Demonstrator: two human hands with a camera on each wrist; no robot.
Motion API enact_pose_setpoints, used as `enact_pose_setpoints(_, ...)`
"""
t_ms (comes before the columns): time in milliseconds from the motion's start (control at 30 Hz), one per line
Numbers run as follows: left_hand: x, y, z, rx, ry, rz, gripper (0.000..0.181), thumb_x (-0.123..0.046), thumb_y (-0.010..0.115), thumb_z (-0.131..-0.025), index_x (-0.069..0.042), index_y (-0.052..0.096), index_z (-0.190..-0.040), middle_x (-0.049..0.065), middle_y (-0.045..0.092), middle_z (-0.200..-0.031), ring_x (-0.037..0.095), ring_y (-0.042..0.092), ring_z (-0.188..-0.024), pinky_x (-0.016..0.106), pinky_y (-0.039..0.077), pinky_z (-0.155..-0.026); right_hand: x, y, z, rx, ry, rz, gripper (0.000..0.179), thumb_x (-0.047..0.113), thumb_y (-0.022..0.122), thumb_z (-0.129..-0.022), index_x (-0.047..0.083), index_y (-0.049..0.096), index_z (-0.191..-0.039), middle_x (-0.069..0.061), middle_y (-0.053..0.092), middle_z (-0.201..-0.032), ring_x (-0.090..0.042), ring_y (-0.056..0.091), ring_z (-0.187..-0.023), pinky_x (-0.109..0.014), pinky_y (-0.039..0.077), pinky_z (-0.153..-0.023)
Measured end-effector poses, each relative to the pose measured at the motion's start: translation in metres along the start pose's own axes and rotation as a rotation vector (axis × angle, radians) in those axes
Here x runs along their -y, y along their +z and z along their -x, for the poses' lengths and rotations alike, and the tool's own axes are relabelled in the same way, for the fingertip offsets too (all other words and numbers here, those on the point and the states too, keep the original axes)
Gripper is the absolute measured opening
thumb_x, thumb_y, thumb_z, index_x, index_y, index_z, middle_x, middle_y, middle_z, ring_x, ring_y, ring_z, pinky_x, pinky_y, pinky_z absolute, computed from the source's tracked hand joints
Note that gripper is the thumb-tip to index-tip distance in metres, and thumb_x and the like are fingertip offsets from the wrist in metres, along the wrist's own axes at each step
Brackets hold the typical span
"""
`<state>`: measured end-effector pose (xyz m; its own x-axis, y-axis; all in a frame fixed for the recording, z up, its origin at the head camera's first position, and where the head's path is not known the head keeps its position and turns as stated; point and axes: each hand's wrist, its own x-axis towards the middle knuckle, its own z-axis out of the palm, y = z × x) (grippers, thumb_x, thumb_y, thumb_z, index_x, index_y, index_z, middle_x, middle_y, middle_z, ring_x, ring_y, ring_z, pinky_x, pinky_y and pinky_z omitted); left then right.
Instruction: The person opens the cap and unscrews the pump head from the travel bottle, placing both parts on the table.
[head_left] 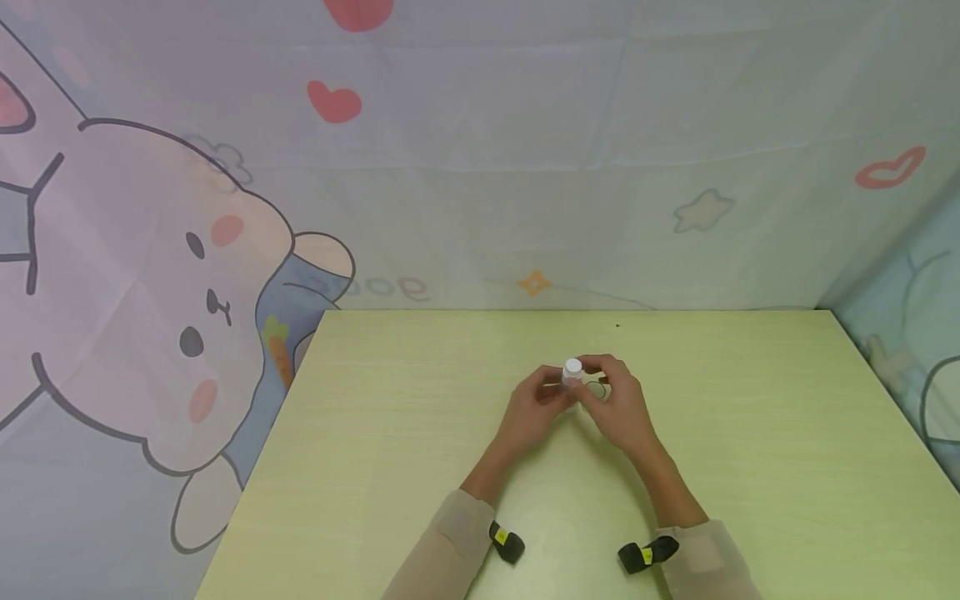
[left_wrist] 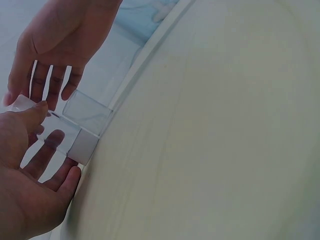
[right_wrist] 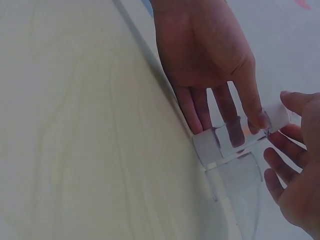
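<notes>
A small bottle (head_left: pixel 572 379) with a white cap (right_wrist: pixel 278 115) stands upright on the table between both hands. Its lowest part (right_wrist: pixel 207 147) looks whitish and its middle see-through. My left hand (head_left: pixel 534 408) holds the bottle from the left, thumb and fingers around its body (left_wrist: pixel 82 146). From the right, my right hand (head_left: pixel 619 408) pinches at the cap with thumb and forefinger, its other fingers spread in the right wrist view. A clear cup (head_left: pixel 596 389) stands close beside the bottle, partly behind the right hand; its see-through wall (right_wrist: pixel 235 180) shows in the right wrist view.
The pale wooden table (head_left: pixel 390 433) ends at a printed cloth backdrop (head_left: pixel 480 208). Another cloth side (head_left: pixel 915 317) hangs at the right. A tiny dark speck (head_left: pixel 618 325) lies near the back edge. Black straps (head_left: pixel 507 542) sit on both sleeves.
</notes>
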<state>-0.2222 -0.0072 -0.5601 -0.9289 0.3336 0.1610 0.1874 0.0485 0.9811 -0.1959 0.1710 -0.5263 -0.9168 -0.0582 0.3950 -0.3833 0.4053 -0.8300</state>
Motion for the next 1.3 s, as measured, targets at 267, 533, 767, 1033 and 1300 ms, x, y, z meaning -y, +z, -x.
enact_pose_setpoints(267,0.0012,0.0002,0.0002,0.017,0.005,0.040,0.028,-0.018,0.073,-0.103,-0.013,0.067,-0.130,0.003,0.067,-0.136,0.023,0.067,-0.127,0.032,0.060,-0.099,0.0038,0.0057,0.0014,-0.045,0.073,-0.010,0.038,0.028,0.082,-0.096,0.008,0.065,-0.123,-0.008,0.065,-0.124,-0.029,0.056,-0.117,-0.053,0.048,-0.098)
enact_pose_setpoints(533,0.0002,-0.0002,0.0000,0.009,0.009,0.003,0.026,-0.021,0.074,-0.103,-0.019,0.068,-0.128,-0.003,0.066,-0.134,0.020,0.066,-0.127,0.030,0.057,-0.103,0.0035,0.0051,0.0004,-0.039,0.057,0.018,0.032,0.025,0.078,-0.099,0.005,0.065,-0.122,-0.010,0.068,-0.122,-0.031,0.058,-0.118,-0.056,0.048,-0.100)
enact_pose_setpoints(767,0.0009,-0.0005,0.0003,0.002,0.007,-0.018,0.025,-0.023,0.075,-0.102,-0.022,0.069,-0.126,-0.008,0.067,-0.133,0.016,0.066,-0.125,0.029,0.056,-0.103,0.0010,0.0040,-0.0002,-0.021,0.026,0.037,0.030,0.024,0.076,-0.101,0.006,0.067,-0.124,-0.010,0.069,-0.121,-0.029,0.058,-0.115,-0.054,0.049,-0.099)
enact_pose_setpoints(1033,0.0008,-0.0005,0.0000,-0.001,0.009,-0.016,0.026,-0.020,0.075,-0.102,-0.021,0.068,-0.127,-0.008,0.067,-0.132,0.015,0.067,-0.123,0.029,0.057,-0.102,0.0017,0.0007,-0.0009,0.009,-0.014,0.033,0.030,0.020,0.073,-0.103,0.005,0.067,-0.128,-0.011,0.069,-0.120,-0.032,0.058,-0.114,-0.056,0.050,-0.098)
enact_pose_setpoints(1300,-0.0007,-0.0002,0.0003,-0.004,0.010,-0.023,0.027,-0.020,0.076,-0.101,-0.019,0.068,-0.127,-0.005,0.068,-0.132,0.016,0.067,-0.123,0.029,0.057,-0.102,0.0022,-0.0011,-0.0016,0.018,-0.064,0.068,0.030,0.013,0.072,-0.103,0.002,0.066,-0.130,-0.014,0.070,-0.119,-0.034,0.060,-0.113,-0.058,0.052,-0.094)
